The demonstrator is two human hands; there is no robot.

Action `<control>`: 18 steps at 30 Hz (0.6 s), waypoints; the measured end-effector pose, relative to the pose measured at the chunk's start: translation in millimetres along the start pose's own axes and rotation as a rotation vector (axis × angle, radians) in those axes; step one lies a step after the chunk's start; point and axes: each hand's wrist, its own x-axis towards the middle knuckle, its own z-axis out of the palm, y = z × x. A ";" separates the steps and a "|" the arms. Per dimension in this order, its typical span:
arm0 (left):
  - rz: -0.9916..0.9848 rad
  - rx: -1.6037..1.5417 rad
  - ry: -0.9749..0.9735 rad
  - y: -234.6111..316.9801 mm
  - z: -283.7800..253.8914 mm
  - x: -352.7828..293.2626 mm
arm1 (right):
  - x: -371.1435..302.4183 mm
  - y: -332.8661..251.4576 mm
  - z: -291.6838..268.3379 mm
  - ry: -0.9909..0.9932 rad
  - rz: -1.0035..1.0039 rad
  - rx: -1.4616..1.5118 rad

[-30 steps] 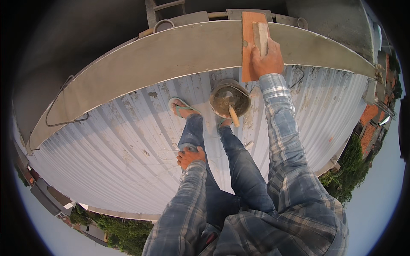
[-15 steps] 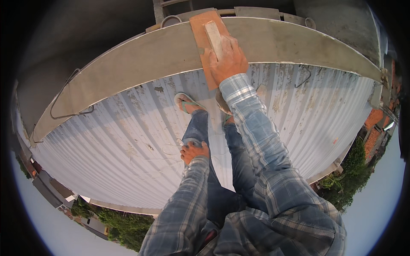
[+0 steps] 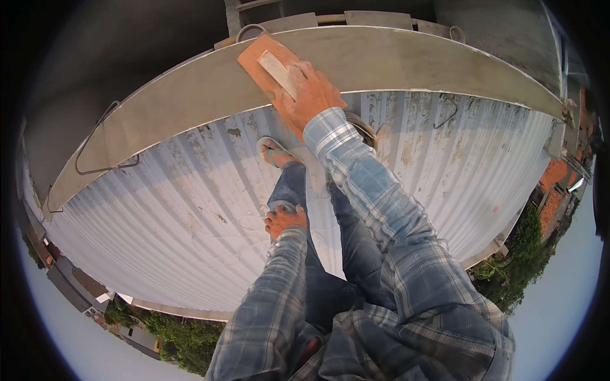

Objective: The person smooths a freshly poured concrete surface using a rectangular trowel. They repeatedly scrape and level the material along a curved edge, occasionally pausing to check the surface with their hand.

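Closed around the pale handle of a wooden plastering float (image 3: 255,63) is my right hand (image 3: 312,95). The float's reddish-brown board lies tilted across the grey cement band (image 3: 394,60), and its lower end reaches over the band's near edge. The band has a smooth, damp-looking face. My left hand (image 3: 285,220) rests on my left knee, its fingers curled over the denim, well away from the float. Part of a round, dark-rimmed thing (image 3: 362,129) shows beside my right wrist; the forearm hides the rest of it.
Under my sandalled feet spreads a ribbed metal sheet roof (image 3: 184,190), spotted with cement. Bent metal rods hook over the band, one at the left (image 3: 89,143) and one at the right (image 3: 450,113). A ladder (image 3: 257,7) stands beyond the band. Trees (image 3: 190,343) lie below the roof's edge.
My right hand has moved left along the cement band with the float. The float has turned, its upper end now leaning further left. My left hand has stayed on the knee.
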 end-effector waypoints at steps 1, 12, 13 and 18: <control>-0.010 -0.007 -0.010 -2.6 -1.5 0.0 | -3.4 13.2 -12.3 -0.005 -0.020 -0.012; -0.018 -0.043 0.033 -4.2 4.7 0.9 | -4.1 -6.6 -1.2 -0.096 -0.049 0.025; -0.033 -0.036 0.021 -7.8 5.1 1.6 | -7.0 15.5 -15.9 -0.027 0.019 0.014; -0.048 0.004 -0.025 -3.7 6.4 -2.9 | 4.2 67.5 -51.3 0.089 0.235 0.009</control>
